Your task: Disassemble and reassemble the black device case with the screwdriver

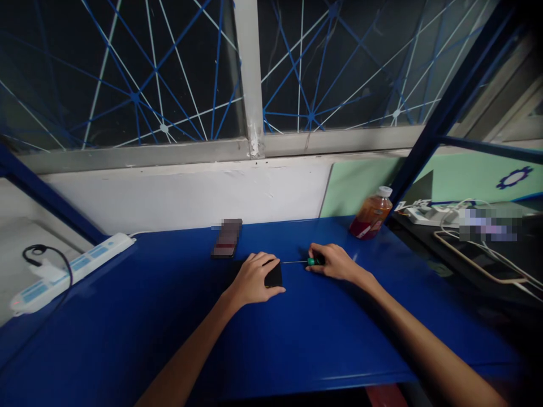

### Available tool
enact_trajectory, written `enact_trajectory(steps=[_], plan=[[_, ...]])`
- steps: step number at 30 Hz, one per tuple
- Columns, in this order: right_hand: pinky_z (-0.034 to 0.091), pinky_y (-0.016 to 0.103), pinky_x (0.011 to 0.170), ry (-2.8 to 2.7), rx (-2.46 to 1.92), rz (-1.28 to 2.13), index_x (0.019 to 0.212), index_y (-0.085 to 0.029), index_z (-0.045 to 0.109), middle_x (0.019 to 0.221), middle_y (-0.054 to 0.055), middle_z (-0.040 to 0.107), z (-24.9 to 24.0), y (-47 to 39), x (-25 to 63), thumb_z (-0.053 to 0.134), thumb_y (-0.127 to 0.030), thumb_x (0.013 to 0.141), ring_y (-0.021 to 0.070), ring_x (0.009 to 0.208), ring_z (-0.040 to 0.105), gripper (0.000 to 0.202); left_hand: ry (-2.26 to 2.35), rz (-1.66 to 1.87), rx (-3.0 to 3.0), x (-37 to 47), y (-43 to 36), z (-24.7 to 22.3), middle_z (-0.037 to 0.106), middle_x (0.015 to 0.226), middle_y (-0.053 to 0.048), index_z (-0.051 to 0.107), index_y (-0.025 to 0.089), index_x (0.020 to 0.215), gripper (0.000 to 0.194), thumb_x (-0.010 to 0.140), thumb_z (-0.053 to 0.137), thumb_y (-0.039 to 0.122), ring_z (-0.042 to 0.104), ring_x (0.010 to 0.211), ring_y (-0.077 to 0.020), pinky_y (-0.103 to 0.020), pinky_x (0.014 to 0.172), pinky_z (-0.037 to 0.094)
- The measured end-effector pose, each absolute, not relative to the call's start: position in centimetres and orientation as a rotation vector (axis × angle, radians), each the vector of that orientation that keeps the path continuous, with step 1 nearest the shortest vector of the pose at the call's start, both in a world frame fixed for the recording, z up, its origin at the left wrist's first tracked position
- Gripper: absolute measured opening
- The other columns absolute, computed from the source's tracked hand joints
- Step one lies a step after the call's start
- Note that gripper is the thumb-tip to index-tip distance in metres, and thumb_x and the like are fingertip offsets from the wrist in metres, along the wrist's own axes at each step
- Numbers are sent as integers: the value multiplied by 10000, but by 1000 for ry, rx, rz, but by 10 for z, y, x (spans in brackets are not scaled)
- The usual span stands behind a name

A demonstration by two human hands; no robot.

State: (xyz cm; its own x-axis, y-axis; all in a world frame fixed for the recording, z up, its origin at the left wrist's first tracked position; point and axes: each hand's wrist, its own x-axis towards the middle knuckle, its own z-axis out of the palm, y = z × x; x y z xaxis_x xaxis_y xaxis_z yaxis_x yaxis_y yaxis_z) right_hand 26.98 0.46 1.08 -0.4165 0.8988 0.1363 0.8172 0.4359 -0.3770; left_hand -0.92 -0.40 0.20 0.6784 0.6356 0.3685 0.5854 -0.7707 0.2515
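the left hand (255, 277) clamps a black block (274, 276) while the right hand (333, 261) grips a green-handled screwdriver (311, 262).

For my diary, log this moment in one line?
left hand: on black object | right hand: holding green-handled screwdriver | surface: blue table

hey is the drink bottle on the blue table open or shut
Shut: a white cap sits on top of the bottle.
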Motion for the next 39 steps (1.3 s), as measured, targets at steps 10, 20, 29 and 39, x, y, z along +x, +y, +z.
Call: enact_trajectory(steps=[10, 20, 29, 39], plan=[[399, 269, 661, -2381, -1358, 318, 825, -209, 670, 874, 40, 647, 9, 8, 274, 656, -459, 785, 177, 763, 586, 253, 1003, 708, 2773, -8, -4, 2, 614, 1189, -129, 564, 198, 1242, 622, 749, 663, 563, 554, 1065, -311, -478, 874, 434], [339, 246, 597, -2398, -1396, 268, 845, -213, 599, 813, 7, 643, 15, 1, 265, 680, -459, 770, 148, 666, 563, 270, 1023, 724, 2766, -13, 1, 0, 616, 1193, -129, 574, 195, 1228, 618, 734, 688, 548, 557, 1074, -311, -481, 870, 440], [280, 250, 547, -2382, -1463, 291, 907, -223, 587, 633, -6, 616, 17, -2, 264, 616, -506, 805, 152, 557, 541, 302, 983, 722, 2746, -13, -1, 3, 626, 1191, -122, 566, 209, 1245, 646, 705, 720, 529, 567, 1068, -309, -482, 875, 437], [338, 248, 590, -2423, -1364, 340, 794, -203, 644, 821, 29, 655, 11, 5, 272, 607, -560, 803, 149, 657, 569, 359, 982, 739, 2751, -11, -1, 4, 626, 1192, -121, 545, 190, 1261, 654, 717, 718, 509, 563, 1074, -302, -482, 878, 439]])
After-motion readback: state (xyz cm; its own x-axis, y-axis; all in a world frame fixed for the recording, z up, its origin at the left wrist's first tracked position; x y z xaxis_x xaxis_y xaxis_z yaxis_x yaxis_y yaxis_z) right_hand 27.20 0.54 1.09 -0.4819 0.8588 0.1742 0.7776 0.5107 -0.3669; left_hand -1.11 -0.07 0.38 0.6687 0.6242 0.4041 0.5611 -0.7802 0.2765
